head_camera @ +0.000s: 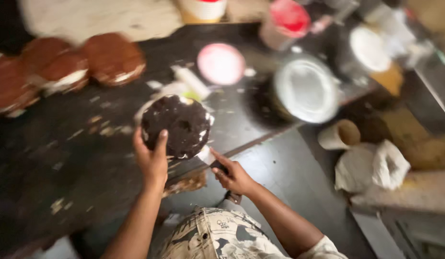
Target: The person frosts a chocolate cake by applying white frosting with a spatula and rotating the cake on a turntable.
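My left hand (152, 160) holds up a round dark chocolate cake layer (177, 124) with white cream at its edges, thumb over its near rim. Just to the right and below the cake, my right hand (233, 176) grips the dark handle of a knife or spatula (209, 158), whose pale blade points up toward the cake's underside. Both hands are over the near edge of a dark worktop (64, 158). The view is blurred by motion.
Several brown cake layers (112, 57) with cream lie at the back left. A pink lid (221, 63), a large white-lidded tub (305, 89), a red-topped container (288, 21), a paper cup (338, 135) and crumpled white bags (373, 165) sit to the right. Crumbs litter the worktop.
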